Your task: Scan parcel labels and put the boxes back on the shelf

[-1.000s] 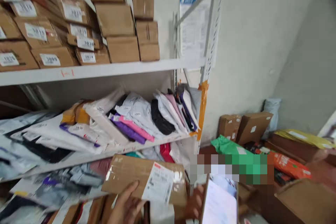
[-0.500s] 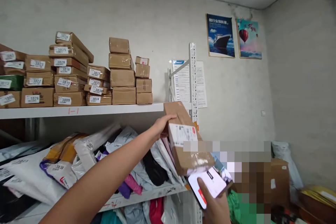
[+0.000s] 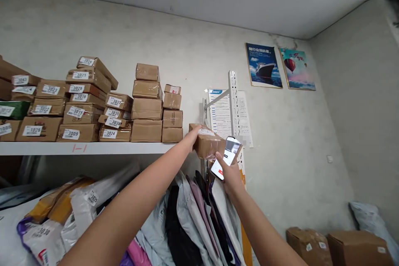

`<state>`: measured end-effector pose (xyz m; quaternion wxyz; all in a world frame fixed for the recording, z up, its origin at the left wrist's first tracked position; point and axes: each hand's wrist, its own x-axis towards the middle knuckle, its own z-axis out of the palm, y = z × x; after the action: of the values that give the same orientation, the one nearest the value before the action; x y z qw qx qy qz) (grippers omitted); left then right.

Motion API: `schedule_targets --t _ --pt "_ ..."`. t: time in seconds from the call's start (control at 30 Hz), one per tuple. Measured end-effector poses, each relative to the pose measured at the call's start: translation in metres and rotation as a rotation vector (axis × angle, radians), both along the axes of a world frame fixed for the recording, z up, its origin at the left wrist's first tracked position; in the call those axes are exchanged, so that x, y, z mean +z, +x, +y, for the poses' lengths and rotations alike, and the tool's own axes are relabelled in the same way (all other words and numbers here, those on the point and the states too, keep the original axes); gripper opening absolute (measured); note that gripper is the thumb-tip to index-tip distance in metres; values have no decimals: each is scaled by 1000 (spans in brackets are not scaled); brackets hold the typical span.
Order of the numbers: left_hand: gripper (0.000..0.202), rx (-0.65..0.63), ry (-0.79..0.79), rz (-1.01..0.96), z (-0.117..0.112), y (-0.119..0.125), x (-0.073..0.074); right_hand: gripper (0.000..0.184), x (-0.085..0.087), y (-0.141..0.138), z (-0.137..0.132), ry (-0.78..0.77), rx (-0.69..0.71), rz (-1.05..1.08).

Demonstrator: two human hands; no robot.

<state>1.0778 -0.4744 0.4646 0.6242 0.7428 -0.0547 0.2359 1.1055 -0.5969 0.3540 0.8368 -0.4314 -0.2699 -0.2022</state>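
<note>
My left hand (image 3: 192,138) grips the left side of a brown cardboard box (image 3: 209,145) with a white label on its top face and shiny tape on its near end. The box is raised at the right end of the upper shelf, level with its surface. My right hand (image 3: 230,170) is closed around a smartphone (image 3: 225,160), thumb along its lower edge. The lit phone screen faces me, just right of the box's near end. I cannot tell whether the box rests on the shelf.
Stacked numbered boxes (image 3: 82,112) and unlabelled boxes (image 3: 147,109) line the upper shelf (image 3: 62,148). Bagged parcels (image 3: 187,216) crowd the shelf below. A perforated metal post (image 3: 233,104) rises behind the phone. Larger cartons (image 3: 355,246) stand at the lower right.
The box has swung from upright and near to farther away, lying flatter at shelf height. The phone has risen with my right hand beside it. My view has tilted upward.
</note>
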Motion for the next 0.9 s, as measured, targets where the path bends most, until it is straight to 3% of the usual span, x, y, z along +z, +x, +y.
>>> schedule_targets --t 0.07,0.13,0.2,0.27,0.33,0.47,0.57,0.63,0.8,0.9 --pt "45 123 84 -99 0 -14 0 58 18 3 5 -16 27 -4" --pt "52 231 293 -298 -1 -25 0 39 37 7 10 -51 60 25" --pt "59 332 741 -503 -2 -28 1 25 51 10 15 -92 87 72" --pt "60 428 1188 -572 -3 -24 0 22 57 14 20 -117 107 105" --pt "67 491 1373 -525 -3 -15 -1 25 51 16 20 -104 125 113" --pt "85 539 1461 -564 5 4 -2 36 9 14 -1 -49 252 132" --pt "68 568 1457 -588 19 13 -2 59 -28 2 -30 -51 427 166" --pt "61 563 1440 -604 28 17 -2 64 -47 -10 -47 -46 534 194" --pt "60 515 1365 -688 43 33 -4 70 -74 -31 -67 -36 675 314" --pt "50 491 1294 -748 49 45 -7 74 -89 -38 -72 -52 703 347"
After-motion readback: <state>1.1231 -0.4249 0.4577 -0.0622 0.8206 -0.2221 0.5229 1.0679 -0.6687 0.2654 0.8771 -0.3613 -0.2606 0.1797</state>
